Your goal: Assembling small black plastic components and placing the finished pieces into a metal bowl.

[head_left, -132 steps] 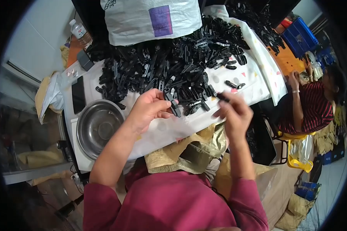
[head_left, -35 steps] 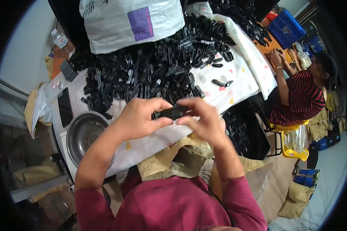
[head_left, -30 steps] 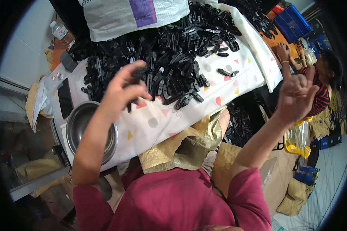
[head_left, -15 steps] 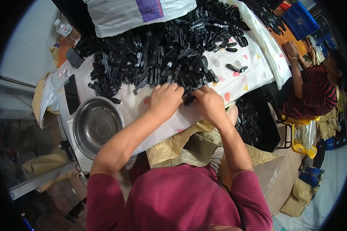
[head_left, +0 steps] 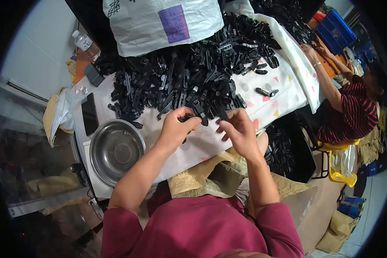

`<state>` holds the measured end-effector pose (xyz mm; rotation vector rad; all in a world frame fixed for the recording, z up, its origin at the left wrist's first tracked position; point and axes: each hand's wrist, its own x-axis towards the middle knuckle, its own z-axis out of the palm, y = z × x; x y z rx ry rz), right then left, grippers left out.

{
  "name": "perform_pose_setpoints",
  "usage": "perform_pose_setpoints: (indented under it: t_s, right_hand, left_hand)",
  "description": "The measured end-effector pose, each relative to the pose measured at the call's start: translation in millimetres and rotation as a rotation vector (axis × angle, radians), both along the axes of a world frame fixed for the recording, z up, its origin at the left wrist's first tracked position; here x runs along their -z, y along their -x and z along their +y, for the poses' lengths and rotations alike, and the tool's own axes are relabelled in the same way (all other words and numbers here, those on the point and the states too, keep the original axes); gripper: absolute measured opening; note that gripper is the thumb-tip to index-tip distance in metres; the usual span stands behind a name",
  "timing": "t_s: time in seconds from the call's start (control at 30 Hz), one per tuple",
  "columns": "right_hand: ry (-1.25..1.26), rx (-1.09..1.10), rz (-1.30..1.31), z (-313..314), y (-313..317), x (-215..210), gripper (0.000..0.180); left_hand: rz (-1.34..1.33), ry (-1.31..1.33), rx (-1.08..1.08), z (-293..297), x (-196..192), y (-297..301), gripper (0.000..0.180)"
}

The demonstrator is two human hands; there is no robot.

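A heap of small black plastic clip-like pieces [head_left: 172,84] covers the far part of a patterned white cloth [head_left: 284,94]. My left hand [head_left: 173,129], at the near edge of the heap, is closed around a few of these pieces; one black piece [head_left: 199,112] sticks out past its fingertips. To the right, my right hand [head_left: 244,134] has curled fingers, with thumb and fingertips apart and no piece clearly between them. Its fingertips are close to the heap's edge. A bare strip of cloth lies under both hands.
Left of my forearm is a steel bowl [head_left: 118,153]. A white woven sack [head_left: 146,30] rests on the heap. A dark phone [head_left: 89,115] and a bottle [head_left: 87,44] are at the left. A black bin [head_left: 294,150] of pieces stands at right, near a seated person [head_left: 348,103].
Both hands have drawn back from the heap; the left now shows black pieces in its grip, and the right has loosened its fingers. The view has shifted slightly. The other person's arms reach farther forward.
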<state>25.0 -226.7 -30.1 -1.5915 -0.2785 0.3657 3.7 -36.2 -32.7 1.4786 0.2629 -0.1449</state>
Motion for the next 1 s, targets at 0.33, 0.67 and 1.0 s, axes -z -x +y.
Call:
perform_pose_setpoints:
  t_s: [0.33,0.67,1.0]
  right_hand:
    - [-0.259,-0.006,-0.133,35.9,40.8,-23.1,0.022]
    - [0.281,0.319,-0.827,43.6,41.8,-25.3,0.038]
    - [0.325,0.01,-0.78,44.4,47.2,-14.4,0.046]
  left_hand:
    - [-0.749,-0.228,0.148,11.8,-10.7,12.2,0.022]
    - [-0.654,0.119,0.053,12.3,-13.9,34.0,0.033]
    - [-0.256,0.013,-0.066,45.7,-19.0,73.9,0.033]
